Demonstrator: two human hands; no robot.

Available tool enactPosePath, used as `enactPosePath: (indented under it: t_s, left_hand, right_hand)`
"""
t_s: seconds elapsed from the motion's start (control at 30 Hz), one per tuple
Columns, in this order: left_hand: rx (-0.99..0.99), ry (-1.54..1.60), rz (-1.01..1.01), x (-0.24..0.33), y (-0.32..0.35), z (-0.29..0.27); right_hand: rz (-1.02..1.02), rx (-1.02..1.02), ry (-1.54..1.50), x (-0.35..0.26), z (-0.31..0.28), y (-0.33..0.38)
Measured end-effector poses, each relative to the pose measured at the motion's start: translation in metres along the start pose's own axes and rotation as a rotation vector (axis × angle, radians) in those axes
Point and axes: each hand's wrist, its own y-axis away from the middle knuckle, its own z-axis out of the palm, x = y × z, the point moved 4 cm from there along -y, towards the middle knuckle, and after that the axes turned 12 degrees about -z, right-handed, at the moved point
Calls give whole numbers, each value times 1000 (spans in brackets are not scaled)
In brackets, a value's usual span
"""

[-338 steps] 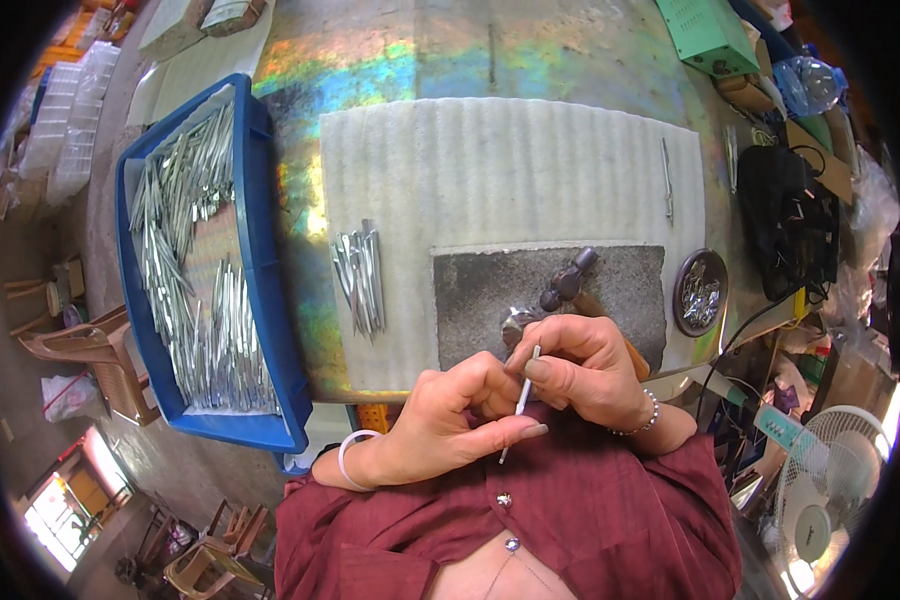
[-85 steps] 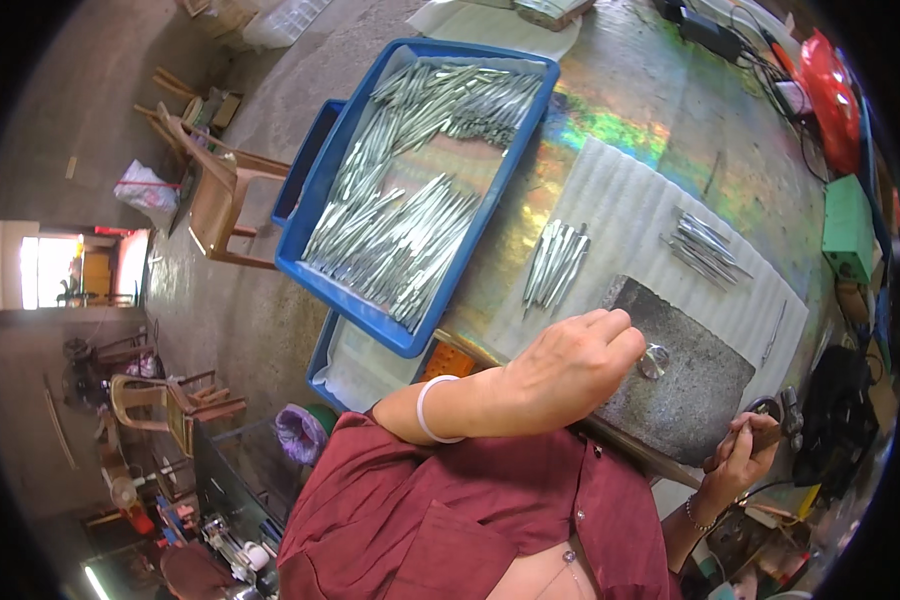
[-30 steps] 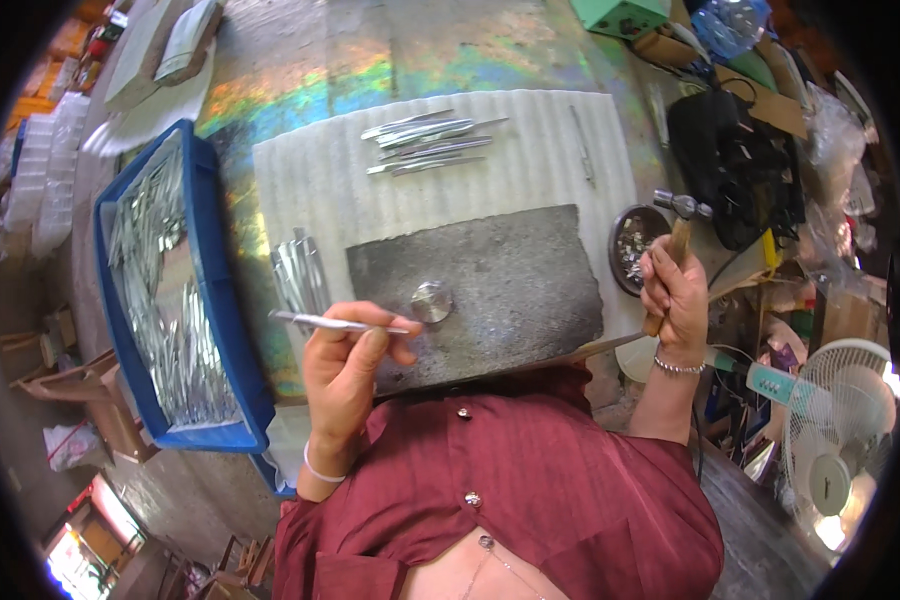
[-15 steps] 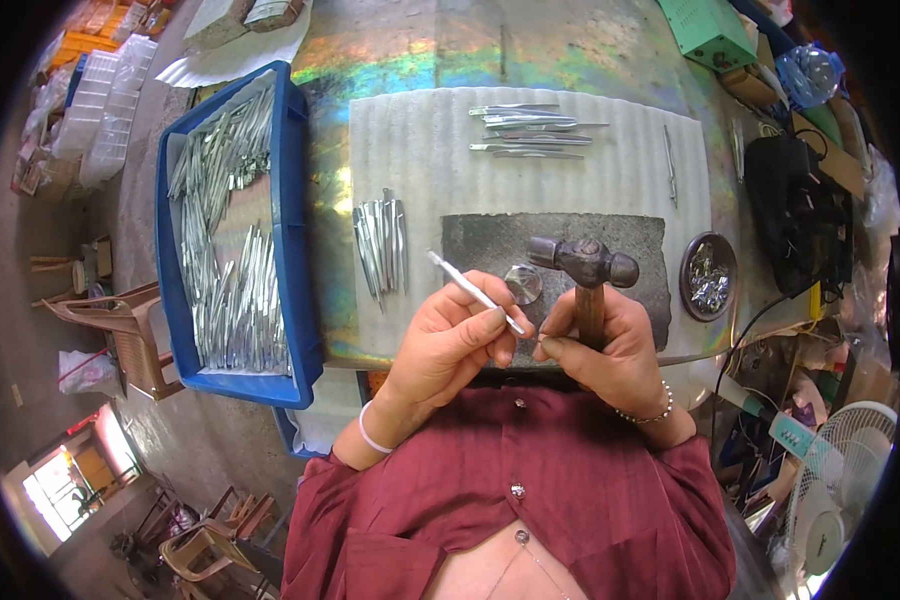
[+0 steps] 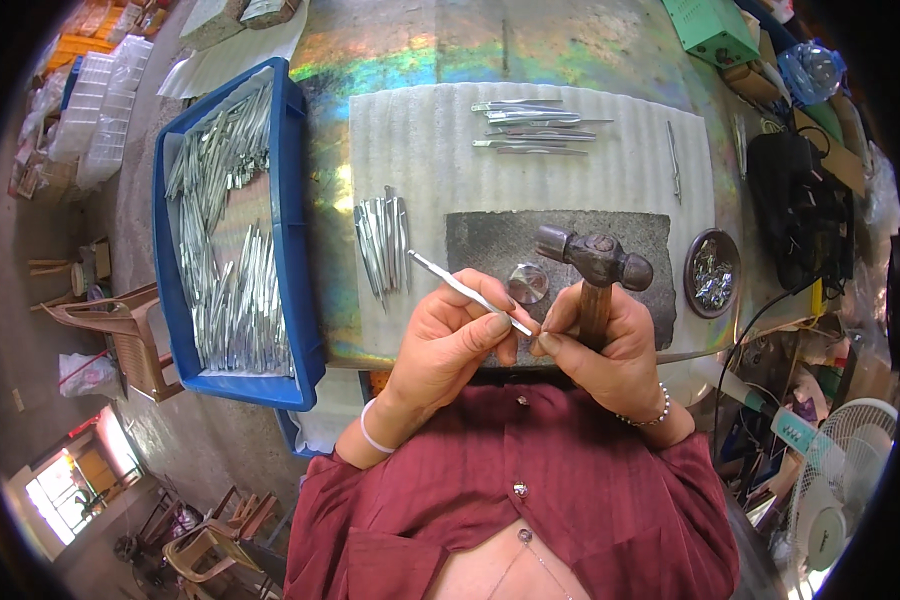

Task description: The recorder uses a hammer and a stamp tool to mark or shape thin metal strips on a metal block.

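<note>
A slender silver metal piece is pinched between the thumb and fingers of my left hand, slanting up to the left. My right hand grips a ball-peen hammer by its wooden handle, head upward. The right thumb and fingertip come together at the lower end of the metal piece; whether they pinch anything small is too fine to tell. Just beyond both hands lies a dark rectangular slab with a round shiny metal block on it.
White foam sheet carries a left bundle of metal pieces, a far group and a single piece. A blue tray full of similar pieces stands left. Right are a dish of small metal bits and a fan.
The metal piece has tilted flatter, its far end swinging left and slightly down. The hammer head has shifted slightly right. Both hands keep their grips.
</note>
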Motion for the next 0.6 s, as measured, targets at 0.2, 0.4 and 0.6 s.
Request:
enactPosePath:
  t_s: [0.2,0.4,0.6]
  left_hand:
    - [70,-259,75,3,7,2]
    - [108,-465,145,1,10,0]
    - [30,5,35,-2,6,-15]
  right_hand:
    - [-4,-5,34,4,-2,3]
    - [89,-8,-69,2,0,-3]
    - [2,66,125,11,-16,-3]
